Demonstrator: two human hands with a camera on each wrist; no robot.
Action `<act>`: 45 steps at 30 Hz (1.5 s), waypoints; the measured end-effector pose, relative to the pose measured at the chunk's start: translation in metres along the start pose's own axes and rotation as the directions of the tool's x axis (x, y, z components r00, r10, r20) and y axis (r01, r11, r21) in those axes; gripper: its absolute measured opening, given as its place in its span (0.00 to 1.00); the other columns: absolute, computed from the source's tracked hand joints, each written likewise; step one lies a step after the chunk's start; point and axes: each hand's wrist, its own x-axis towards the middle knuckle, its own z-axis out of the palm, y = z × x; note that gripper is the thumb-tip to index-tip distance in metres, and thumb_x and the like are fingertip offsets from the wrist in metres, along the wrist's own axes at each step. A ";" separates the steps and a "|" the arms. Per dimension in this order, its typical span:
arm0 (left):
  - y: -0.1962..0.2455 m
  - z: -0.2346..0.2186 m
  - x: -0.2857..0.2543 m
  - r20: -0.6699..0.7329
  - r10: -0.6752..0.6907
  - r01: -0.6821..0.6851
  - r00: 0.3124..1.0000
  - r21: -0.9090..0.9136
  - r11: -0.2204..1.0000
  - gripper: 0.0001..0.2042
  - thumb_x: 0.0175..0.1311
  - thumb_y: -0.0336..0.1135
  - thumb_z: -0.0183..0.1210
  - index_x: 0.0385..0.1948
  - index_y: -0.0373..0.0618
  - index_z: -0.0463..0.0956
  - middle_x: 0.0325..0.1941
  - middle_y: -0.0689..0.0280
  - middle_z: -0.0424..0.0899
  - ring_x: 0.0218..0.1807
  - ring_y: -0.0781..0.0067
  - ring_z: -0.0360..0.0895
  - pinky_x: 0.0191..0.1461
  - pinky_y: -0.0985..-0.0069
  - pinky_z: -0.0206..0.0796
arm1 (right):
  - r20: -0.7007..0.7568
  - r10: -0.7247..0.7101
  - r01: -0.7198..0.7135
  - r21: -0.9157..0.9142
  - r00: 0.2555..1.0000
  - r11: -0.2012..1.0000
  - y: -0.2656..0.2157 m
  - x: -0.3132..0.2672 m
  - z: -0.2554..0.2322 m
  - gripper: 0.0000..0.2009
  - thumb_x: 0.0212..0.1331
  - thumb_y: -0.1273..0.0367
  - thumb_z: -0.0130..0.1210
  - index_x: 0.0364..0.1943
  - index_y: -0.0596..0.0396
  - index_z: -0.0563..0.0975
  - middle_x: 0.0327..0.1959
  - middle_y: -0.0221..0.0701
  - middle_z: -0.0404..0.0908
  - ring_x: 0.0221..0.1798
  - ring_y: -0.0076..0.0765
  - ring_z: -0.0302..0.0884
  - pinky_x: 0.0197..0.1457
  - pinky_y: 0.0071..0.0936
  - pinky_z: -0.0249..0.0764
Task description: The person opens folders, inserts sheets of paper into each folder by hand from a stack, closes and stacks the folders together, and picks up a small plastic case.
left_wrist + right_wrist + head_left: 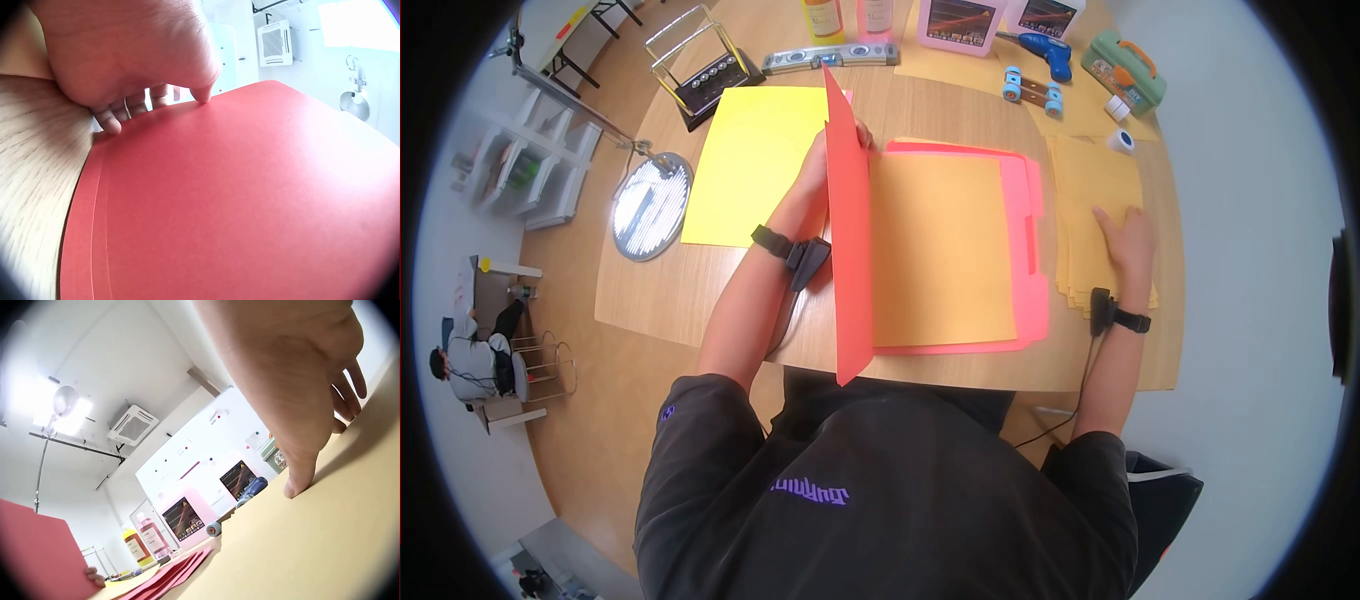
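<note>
A red file folder point(850, 240) stands opened on the table, its cover raised almost upright. My left hand point(816, 165) holds that cover near its far edge; in the left wrist view the thumb lies on the near side of the red cover point(225, 181) and the other fingers pass behind the edge. Inside the folder lies a tan sheet point(945, 250), over pinkish-red tabbed folders point(1030, 290). On the right, my right hand point(1132, 240) rests with extended fingers on a stack of tan sheets point(1080, 200); the right wrist view shows thumb and fingertips touching the top tan sheet point(312, 544).
Yellow sheets point(745, 165) lie left of the folder, near a round lamp base point(652, 205). Along the back are a Newton's cradle point(705, 75), a level point(830, 57), bottles, pink jugs point(960, 22), a blue tool point(1045, 52), a wheeled toy point(1032, 92) and a green box point(1125, 72).
</note>
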 end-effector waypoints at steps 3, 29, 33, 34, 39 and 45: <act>0.000 0.001 0.000 0.011 0.041 -0.041 0.999 0.015 0.999 0.14 0.74 0.41 0.49 0.28 0.44 0.70 0.31 0.66 0.75 0.34 0.72 0.74 0.41 0.74 0.69 | 0.025 0.001 -0.001 0.015 1.000 1.000 -0.010 -0.006 -0.013 0.38 0.57 0.41 0.60 0.52 0.68 0.78 0.54 0.55 0.80 0.59 0.59 0.76 0.61 0.49 0.73; -0.008 -0.012 0.002 0.097 0.003 0.004 0.995 -0.069 0.998 0.11 0.74 0.39 0.56 0.34 0.43 0.70 0.34 0.68 0.72 0.41 0.72 0.71 0.49 0.72 0.71 | 0.035 0.034 -0.039 0.136 0.999 0.990 0.012 0.002 0.006 0.47 0.56 0.36 0.58 0.68 0.63 0.67 0.65 0.57 0.71 0.66 0.61 0.71 0.67 0.47 0.70; -0.009 -0.013 0.002 0.109 0.003 0.003 0.994 -0.056 0.998 0.10 0.73 0.39 0.56 0.35 0.43 0.69 0.35 0.68 0.72 0.42 0.72 0.72 0.49 0.72 0.71 | 0.013 0.042 -0.043 0.102 0.999 0.994 0.012 0.001 0.006 0.45 0.56 0.37 0.58 0.66 0.62 0.70 0.66 0.57 0.70 0.67 0.60 0.71 0.67 0.47 0.70; -0.008 -0.013 0.001 0.110 0.002 0.004 0.994 -0.056 0.998 0.10 0.73 0.39 0.56 0.35 0.43 0.69 0.35 0.68 0.72 0.42 0.72 0.72 0.49 0.72 0.71 | 0.008 0.043 -0.043 0.099 0.999 0.994 0.013 0.001 0.006 0.44 0.57 0.37 0.58 0.65 0.62 0.71 0.67 0.57 0.69 0.67 0.60 0.71 0.67 0.47 0.70; -0.006 -0.011 0.000 0.095 -0.015 0.020 0.995 -0.054 0.998 0.10 0.73 0.38 0.57 0.35 0.43 0.69 0.36 0.67 0.72 0.42 0.71 0.72 0.51 0.70 0.72 | 0.020 0.037 -0.039 0.086 0.999 0.996 0.012 0.002 0.006 0.41 0.58 0.39 0.58 0.63 0.61 0.73 0.68 0.57 0.67 0.67 0.60 0.70 0.67 0.48 0.70; -0.004 -0.009 -0.001 0.109 0.009 -0.004 0.994 -0.043 0.999 0.10 0.73 0.38 0.57 0.35 0.43 0.69 0.36 0.67 0.71 0.42 0.71 0.72 0.51 0.69 0.72 | -0.001 0.025 -0.025 0.048 1.000 0.999 0.003 -0.003 0.005 0.38 0.60 0.41 0.58 0.61 0.61 0.75 0.67 0.57 0.69 0.66 0.60 0.71 0.65 0.48 0.71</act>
